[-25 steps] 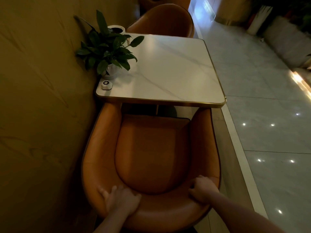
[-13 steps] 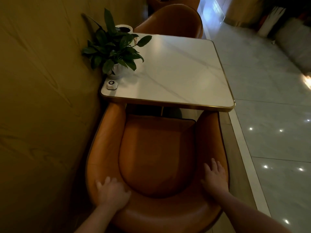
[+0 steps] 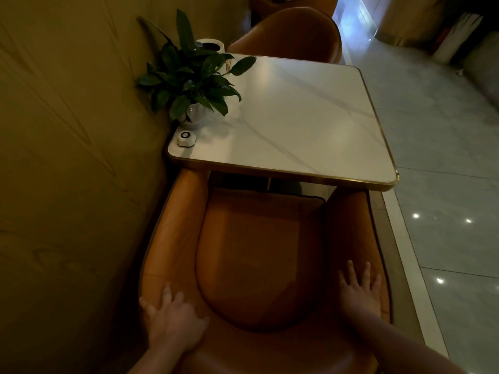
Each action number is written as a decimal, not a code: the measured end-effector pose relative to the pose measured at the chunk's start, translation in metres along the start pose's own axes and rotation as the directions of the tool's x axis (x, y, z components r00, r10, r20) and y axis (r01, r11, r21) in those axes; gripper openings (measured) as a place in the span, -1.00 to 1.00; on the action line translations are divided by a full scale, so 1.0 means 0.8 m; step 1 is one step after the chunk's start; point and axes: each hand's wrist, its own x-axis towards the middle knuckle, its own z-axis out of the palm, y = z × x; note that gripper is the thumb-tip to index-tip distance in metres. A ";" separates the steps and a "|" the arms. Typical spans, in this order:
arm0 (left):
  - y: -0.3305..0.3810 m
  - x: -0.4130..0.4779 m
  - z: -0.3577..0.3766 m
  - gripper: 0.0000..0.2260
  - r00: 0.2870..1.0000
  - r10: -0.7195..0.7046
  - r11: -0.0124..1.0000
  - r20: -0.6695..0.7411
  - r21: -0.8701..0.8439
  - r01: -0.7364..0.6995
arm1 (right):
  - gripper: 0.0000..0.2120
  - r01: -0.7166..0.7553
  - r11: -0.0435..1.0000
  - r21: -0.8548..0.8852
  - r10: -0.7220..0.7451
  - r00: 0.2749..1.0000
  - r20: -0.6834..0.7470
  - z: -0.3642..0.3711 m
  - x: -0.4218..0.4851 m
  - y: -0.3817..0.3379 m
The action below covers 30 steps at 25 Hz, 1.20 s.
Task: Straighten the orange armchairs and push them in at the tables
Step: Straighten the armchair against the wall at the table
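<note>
Near armchair: parked on the near side of the table. The tips of both arms are just under the table's near edge, but most of the seat cushion is out in the open.
Left hand: flat on the curved back rim, at the corner of the chair farthest from the table on the wall side. The fingers are straight and a bit spread. It's not gripping anything, just palm on leather.
Right hand: same deal on the aisle-side arm, a little closer to the table than the left. The fingers are fanned out and pressed flat, with nothing held.
Step in hand: looks to me like the push-in part for this chair. It already sits pretty square to the table edge, so I'd guess the straightening is mostly done.
Next move: probably an even shove from both palms toward the table, so the chair slides in without twisting. The wall-side arm sits very near the wall, so I'd watch for scraping there.
Far armchair: on the opposite side of the table, with its back tight against the far edge. It looks tucked in, though I can't see much of it.
On the table: a potted plant and a little white call button at the wall-side corner nearest the chair, both clear of the hands.
</note>
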 end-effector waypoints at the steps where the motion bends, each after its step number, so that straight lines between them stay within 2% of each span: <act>1: 0.004 0.000 -0.001 -0.47 1.000 -0.001 1.000 0.008 0.000 0.001 | -0.33 0.016 1.000 0.003 -0.016 1.000 -0.015 -0.002 0.002 0.003; 13: 0.007 0.001 0.002 -0.45 0.998 -0.051 0.998 -0.027 -0.038 0.050 | -0.39 0.005 0.999 -0.041 -0.005 1.000 0.003 -0.006 0.008 0.004; 18: 0.007 0.005 0.003 -0.47 0.992 -0.101 0.987 -0.079 -0.130 0.091 | -0.37 -0.004 1.000 -0.029 0.003 1.000 -0.026 -0.002 0.008 0.002; 25: 0.006 -0.001 -0.022 -0.47 0.990 -0.121 0.971 -0.070 -0.216 0.104 | -0.33 0.021 0.985 0.173 -0.010 0.998 -0.063 -0.032 0.005 0.005; 30: -0.001 -0.009 -0.077 -0.36 0.951 -0.174 0.923 -0.254 -0.379 0.068 | -0.25 0.122 0.942 0.312 -0.077 0.986 -0.151 -0.089 -0.006 -0.003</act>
